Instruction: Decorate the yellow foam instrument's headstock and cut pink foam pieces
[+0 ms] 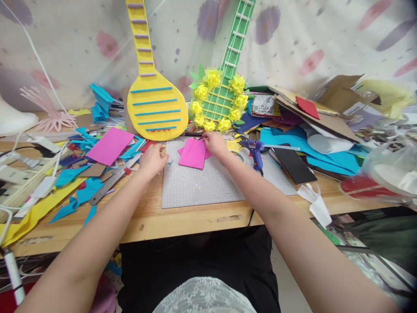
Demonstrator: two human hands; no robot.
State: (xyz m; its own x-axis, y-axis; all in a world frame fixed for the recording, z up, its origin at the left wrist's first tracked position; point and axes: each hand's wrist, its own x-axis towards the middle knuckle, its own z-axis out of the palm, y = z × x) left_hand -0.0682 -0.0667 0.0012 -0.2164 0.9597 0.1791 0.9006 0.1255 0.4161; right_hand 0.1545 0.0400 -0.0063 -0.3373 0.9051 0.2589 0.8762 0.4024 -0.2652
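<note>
Magenta paper squares (192, 154) lie overlapping on the grey cutting mat (198, 191). My right hand (215, 144) reaches their upper right edge, with its fingers pinched together on the paper there. At the mat's left edge is my left hand (153, 159), its fingers loosely curled and a little apart, nothing visible in them. A small blue scrap (170, 163) lies by its fingertips. Behind the hands stand a yellow cut-out instrument (158, 115) with blue strips and a green one (233, 52) ringed with yellow paper flowers (213, 78).
A blue glue gun (256, 154) rests on the mat, near a black flat piece (293, 163). On the left are another magenta sheet (110, 146), a metal ruler (110, 183), blue scraps and power strips (28, 178). Stacked cardboard and a clear plastic tub (381, 174) occupy the right.
</note>
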